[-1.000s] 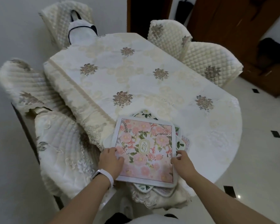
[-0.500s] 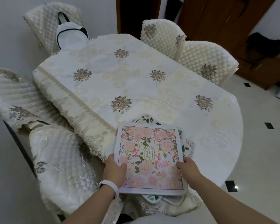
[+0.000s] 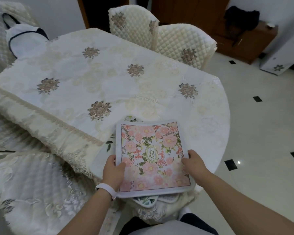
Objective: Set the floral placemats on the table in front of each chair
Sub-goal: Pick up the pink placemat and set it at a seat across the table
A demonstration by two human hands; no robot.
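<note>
A pink floral placemat (image 3: pixel 153 155) with a white border lies on top of a small stack at the near edge of the table (image 3: pixel 119 85). My left hand (image 3: pixel 113 172) grips its left edge, thumb on top. My right hand (image 3: pixel 194 162) holds its right edge. Under it, other placemats (image 3: pixel 145 200) with green leaf prints stick out at the near side and the far side. The table wears a cream embroidered cloth.
Quilted cream chairs stand around the table: two at the far right (image 3: pixel 182 43), one at the far left (image 3: pixel 0 29) with a white bag (image 3: pixel 24 39) on it, and two at the near left (image 3: pixel 41 187). Tiled floor lies to the right.
The view has swung right and closer to the table. Both hands now grip the top pink placemat at its side edges, further up than before, and its near edge looks slightly raised.
</note>
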